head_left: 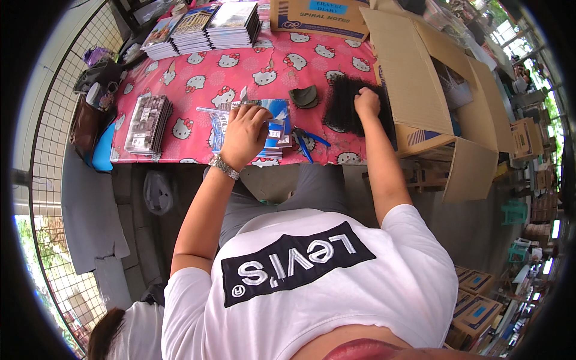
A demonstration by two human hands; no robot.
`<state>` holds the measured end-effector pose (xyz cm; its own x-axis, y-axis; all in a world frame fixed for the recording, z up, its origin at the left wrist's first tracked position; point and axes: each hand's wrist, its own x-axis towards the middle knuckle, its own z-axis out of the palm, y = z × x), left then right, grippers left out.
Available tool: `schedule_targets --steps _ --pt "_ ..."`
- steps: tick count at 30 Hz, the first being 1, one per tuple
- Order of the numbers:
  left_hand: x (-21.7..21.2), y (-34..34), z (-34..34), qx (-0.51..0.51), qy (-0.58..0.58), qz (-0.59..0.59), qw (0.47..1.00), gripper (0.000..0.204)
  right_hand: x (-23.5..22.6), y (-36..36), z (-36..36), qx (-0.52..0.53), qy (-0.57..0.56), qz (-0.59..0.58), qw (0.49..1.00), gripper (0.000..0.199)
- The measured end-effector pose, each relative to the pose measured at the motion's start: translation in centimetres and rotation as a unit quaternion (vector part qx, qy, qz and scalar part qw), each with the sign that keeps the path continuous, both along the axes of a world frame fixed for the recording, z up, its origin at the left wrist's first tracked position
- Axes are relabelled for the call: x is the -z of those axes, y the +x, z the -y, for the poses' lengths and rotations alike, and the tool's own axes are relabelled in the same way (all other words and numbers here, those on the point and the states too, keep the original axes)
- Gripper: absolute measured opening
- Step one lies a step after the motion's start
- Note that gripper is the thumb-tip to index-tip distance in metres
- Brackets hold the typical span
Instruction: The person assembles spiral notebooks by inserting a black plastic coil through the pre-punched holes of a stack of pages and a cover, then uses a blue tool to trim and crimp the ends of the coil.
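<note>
Head view: open cardboard box (420, 78), right hand (367, 102) on black spiral bindings (345, 108).

Tablecloth (240, 66): pink with white cartoon cats, spread over the table in the upper middle of the frame.
Book piles (204, 27): three piles side by side at the top, near the far edge of the table.
Small book stack (149, 125): dark covers, on the left part of the table, near the front edge.
Open box (432, 102): big brown cardboard box on the right, flaps wide open.
Closed box (318, 18): brown cardboard, at the top, right of the book piles.
Green cap (304, 96): small, dark green, in the middle of the table.
Wire fence (66, 90): along the left side.
Brown bag (85, 127): just left of the table.
</note>
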<state>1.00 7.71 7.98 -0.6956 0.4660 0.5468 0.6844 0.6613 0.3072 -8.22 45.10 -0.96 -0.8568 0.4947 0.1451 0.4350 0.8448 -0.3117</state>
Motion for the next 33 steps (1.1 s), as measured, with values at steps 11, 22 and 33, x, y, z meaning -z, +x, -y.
schedule_targets --steps 11,22,33 --pt "-0.8 -0.2 0.2 0.012 -0.020 -0.010 1.000 0.013 -8.2 9.5 11.5 -0.466 -0.331 -0.194 0.797 0.042" --pt "-1.0 0.2 0.2 0.001 -0.028 0.004 1.000 0.013 -8.1 9.9 15.5 -0.473 -0.230 -0.311 0.792 0.014" --pt "-0.8 0.9 -0.2 -0.038 -0.015 0.004 0.999 0.014 -9.5 9.5 15.0 -0.498 -0.290 -0.237 0.782 0.015"
